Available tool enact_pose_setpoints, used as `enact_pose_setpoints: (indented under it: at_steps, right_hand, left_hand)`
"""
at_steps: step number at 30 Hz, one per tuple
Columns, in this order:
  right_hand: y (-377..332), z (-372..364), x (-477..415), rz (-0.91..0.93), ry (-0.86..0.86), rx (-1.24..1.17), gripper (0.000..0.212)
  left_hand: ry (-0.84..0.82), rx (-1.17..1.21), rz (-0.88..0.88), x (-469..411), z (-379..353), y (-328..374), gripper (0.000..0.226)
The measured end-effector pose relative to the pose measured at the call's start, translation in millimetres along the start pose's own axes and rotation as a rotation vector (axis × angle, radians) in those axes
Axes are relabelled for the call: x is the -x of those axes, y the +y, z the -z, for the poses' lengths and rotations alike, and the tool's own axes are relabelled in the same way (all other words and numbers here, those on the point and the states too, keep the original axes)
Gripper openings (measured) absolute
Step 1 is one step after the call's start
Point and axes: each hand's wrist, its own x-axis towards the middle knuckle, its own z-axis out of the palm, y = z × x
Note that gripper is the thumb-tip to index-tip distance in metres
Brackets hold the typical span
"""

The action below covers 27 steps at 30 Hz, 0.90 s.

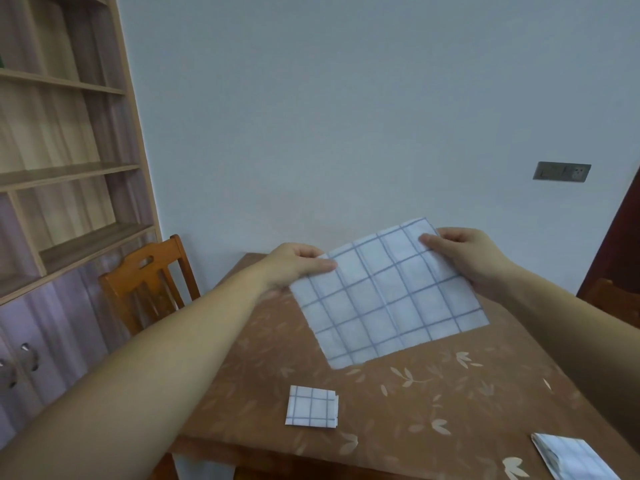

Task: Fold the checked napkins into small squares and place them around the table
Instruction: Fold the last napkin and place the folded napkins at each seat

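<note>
nearest, bottom right corner: stack of unfolded napkins (573, 459) lying on the bench (433, 396), partly cut off by the frame, sheet count cannot tell. a bit further, left of centre: folded square (311, 407), flat on the bench, well apart from the stack. past it, the open napkin (388, 299) is held up tilted over the mid bench, far edge raised; can't tell whether the near edge touches the cloth. left hand (294, 268) pinches the far left corner, thumb on top; right hand (467, 261) pinches the far right corner the same way, so the fingers (429, 241) of both are closed on the sheet. beyond: wooden chair (149, 282) at the bench's left side, shelf unit (62, 168) behind it, wall socket (561, 171) on the right.

risks, my guess:
- sheet looks thin and limp, so corners may not line up on the fold and it comes out skewed.
- a pinch on the corners only could slip and drop one side.
- a low near edge may drag and bunch.

counts: 1 folded square, 1 open napkin, 1 stack, 2 hands, 1 chair fully seen, 1 shelf unit, 1 socket.
</note>
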Motion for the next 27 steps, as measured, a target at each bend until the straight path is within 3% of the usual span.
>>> enact_pose_setpoints:
  at_steps: [2,4,6,9,13,17,22,27]
  right_hand:
    - [1.3,2.3,-1.5,-0.035,0.017,-0.137,0.019]
    - [2.2,2.6,-2.8,-0.072,0.06,-0.242,0.017]
    - [6.1,2.0,-5.7,-0.11,0.122,-0.297,0.016]
    - [16.5,3.1,-8.7,-0.138,0.149,-0.283,0.019]
    - [27.8,10.6,-2.2,-0.223,-0.108,-0.197,0.03]
    - [38.8,21.5,0.2,-0.276,-0.187,-0.137,0.026]
    - [49.6,34.0,9.0,-0.4,-0.323,0.052,0.028]
    - [36.0,13.2,14.7,-0.16,-0.368,0.197,0.038]
  left_hand:
    - [0.024,0.267,0.007,1.6,-2.8,1.2,0.007]
    - [-0.035,0.492,0.03,2.8,-6.8,2.6,0.025]
    - [-0.069,0.521,0.059,4.8,-14.5,4.5,0.027]
    - [0.081,0.368,0.062,-2.8,-24.0,0.6,0.029]
    - [0.269,0.206,-0.016,-9.1,-27.2,-1.7,0.02]
    - [0.323,-0.052,-0.152,-8.6,-25.2,-0.3,0.006]
    - [0.171,-0.203,-0.218,-4.9,-26.4,13.6,0.006]
    - [-0.008,-0.42,-0.213,-3.9,-39.9,27.7,0.008]
